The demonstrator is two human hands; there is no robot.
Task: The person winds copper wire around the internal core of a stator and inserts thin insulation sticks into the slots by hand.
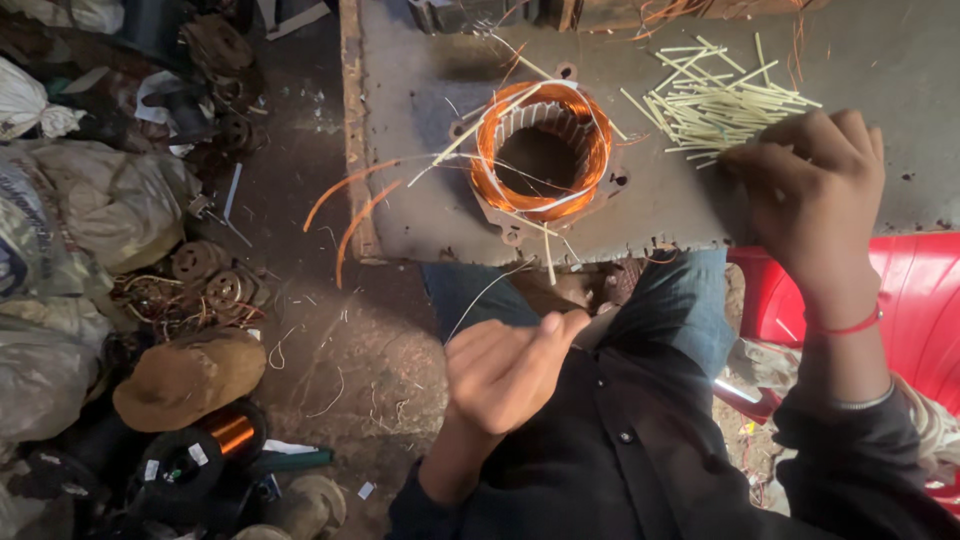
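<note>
A round motor stator (541, 152) wound with copper wire lies on a grey work board (420, 210), with pale sticks and thin threads poking out of its coils. My right hand (812, 190) reaches over a heap of pale insulation sticks (712, 100) at the board's far right, fingertips touching the heap's near edge. My left hand (506, 368) hovers over my lap, fingers curled, and seems to pinch a thin thread (488, 290) that runs up towards the stator.
A red plastic chair (915, 300) stands at the right. On the dirt floor at the left lie sacks (100, 200), old rotors (210, 285), a brown cap (188, 375) and a copper wire spool (232, 432). Loose orange wires (350, 215) hang off the board's left corner.
</note>
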